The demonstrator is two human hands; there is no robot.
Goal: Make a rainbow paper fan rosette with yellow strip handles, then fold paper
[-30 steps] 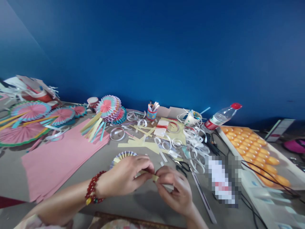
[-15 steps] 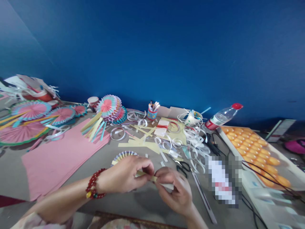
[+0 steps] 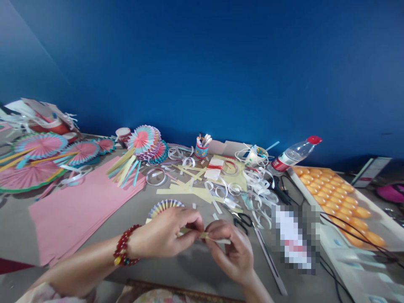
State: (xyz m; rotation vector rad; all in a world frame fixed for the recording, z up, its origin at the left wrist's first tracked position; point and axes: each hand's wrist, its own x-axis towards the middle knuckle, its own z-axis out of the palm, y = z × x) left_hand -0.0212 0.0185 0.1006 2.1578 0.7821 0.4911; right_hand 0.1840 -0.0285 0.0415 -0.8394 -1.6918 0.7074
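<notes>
A yellow strip [image 3: 202, 235] is pinched between the left hand [image 3: 164, 235] and the right hand [image 3: 233, 252], each closed on it with thumb and fingertips. The strip is held just above the table [image 3: 195, 269], left of the scissors [image 3: 241, 221]. A fan [image 3: 164, 206] is partly hidden behind the left hand, further left of the scissors. A ruler [image 3: 271, 265] is laid just right of the scissors, near the right hand. Bare table is seen nearer than the scissors, up to the near edge. Pink paper [image 3: 72, 210] is spread well left of the scissors, and white curls [image 3: 259, 189] are heaped just behind them.
</notes>
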